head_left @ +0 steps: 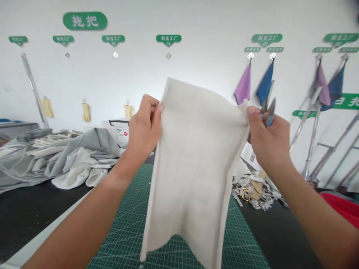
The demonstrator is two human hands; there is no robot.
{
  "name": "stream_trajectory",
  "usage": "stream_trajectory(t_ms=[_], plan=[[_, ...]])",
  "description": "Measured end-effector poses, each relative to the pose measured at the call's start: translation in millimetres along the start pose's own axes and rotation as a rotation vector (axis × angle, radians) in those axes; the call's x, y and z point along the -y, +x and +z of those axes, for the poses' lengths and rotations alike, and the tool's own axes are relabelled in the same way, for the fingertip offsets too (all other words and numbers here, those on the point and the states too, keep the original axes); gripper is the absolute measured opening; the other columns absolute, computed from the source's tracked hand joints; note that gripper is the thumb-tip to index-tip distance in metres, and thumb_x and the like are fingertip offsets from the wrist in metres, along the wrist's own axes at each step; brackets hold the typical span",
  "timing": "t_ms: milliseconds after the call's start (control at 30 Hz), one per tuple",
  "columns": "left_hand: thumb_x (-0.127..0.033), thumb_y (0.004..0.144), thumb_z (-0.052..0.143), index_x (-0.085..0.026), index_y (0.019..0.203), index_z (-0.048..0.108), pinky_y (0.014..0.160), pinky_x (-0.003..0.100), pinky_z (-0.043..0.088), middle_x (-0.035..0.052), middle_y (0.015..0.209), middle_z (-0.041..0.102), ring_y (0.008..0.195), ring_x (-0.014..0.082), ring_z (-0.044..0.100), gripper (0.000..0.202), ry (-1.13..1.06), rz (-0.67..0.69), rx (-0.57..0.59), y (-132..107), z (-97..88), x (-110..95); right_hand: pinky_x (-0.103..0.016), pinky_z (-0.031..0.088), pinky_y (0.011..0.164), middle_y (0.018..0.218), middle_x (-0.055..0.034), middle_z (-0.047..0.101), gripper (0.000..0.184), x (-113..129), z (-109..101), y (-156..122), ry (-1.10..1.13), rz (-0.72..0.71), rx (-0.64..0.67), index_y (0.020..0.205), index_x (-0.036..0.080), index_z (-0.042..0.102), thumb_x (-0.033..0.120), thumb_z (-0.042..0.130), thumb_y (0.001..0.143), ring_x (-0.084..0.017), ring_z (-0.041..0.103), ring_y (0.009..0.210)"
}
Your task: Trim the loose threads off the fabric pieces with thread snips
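A cream woven cloth piece [190,168] hangs upright in front of me, held up above the green cutting mat [126,231]. My left hand [144,125] pinches its upper left edge between thumb and fingers. My right hand [267,138] pinches the upper right corner and also grips small thread snips [268,110], whose blades stick up above the fingers. The cloth's lower edge dangles free over the mat.
A heap of grey and white fabric [64,157] lies at the left on the dark table. Cloth scraps and cardboard bits [256,190] lie at the right. A red tub [343,207] sits at the far right. Coloured cloths [244,86] and mop poles [314,130] hang on the wall.
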State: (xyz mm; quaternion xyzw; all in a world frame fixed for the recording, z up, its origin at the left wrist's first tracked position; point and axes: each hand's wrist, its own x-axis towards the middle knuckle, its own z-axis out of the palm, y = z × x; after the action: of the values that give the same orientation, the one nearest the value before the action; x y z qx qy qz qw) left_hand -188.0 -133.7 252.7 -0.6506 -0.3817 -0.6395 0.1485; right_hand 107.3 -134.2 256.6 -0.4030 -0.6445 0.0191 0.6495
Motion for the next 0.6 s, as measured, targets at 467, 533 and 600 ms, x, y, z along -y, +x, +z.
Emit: stream_trajectory(t_ms=[467, 533, 600], plan=[[-0.033, 0.1, 0.049, -0.025, 0.099, 0.052, 0.068, 0.032, 0.038, 0.003, 0.079, 0.063, 0.075, 0.0194, 0.057, 0.008, 0.098, -0.128, -0.123, 0, 29.0, 47, -0.029, 0.025, 0.06, 0.06, 0.0011, 0.046, 0.034, -22, 19, -2, -0.439, -0.147, -0.114, 0.08, 0.024, 0.049, 0.047, 0.04, 0.103, -0.018, 0.037, 0.057], [-0.033, 0.1, 0.048, -0.025, 0.098, 0.053, 0.068, 0.032, 0.038, 0.0038, 0.081, 0.065, 0.076, 0.0199, 0.057, 0.009, 0.111, -0.139, -0.093, -1, 32.5, 50, -0.029, 0.025, 0.06, 0.061, 0.0004, 0.048, 0.033, -26, 21, -3, -0.449, -0.134, -0.081, 0.081, 0.024, 0.05, 0.047, 0.04, 0.103, -0.018, 0.038, 0.056], [-0.032, 0.1, 0.047, -0.025, 0.098, 0.053, 0.069, 0.033, 0.039, 0.0045, 0.084, 0.067, 0.078, 0.0204, 0.058, 0.009, 0.113, -0.146, -0.063, -1, 35.7, 52, -0.028, 0.025, 0.059, 0.061, -0.0001, 0.05, 0.033, -31, 22, -2, -0.462, -0.121, -0.033, 0.082, 0.024, 0.051, 0.047, 0.041, 0.103, -0.018, 0.04, 0.056]])
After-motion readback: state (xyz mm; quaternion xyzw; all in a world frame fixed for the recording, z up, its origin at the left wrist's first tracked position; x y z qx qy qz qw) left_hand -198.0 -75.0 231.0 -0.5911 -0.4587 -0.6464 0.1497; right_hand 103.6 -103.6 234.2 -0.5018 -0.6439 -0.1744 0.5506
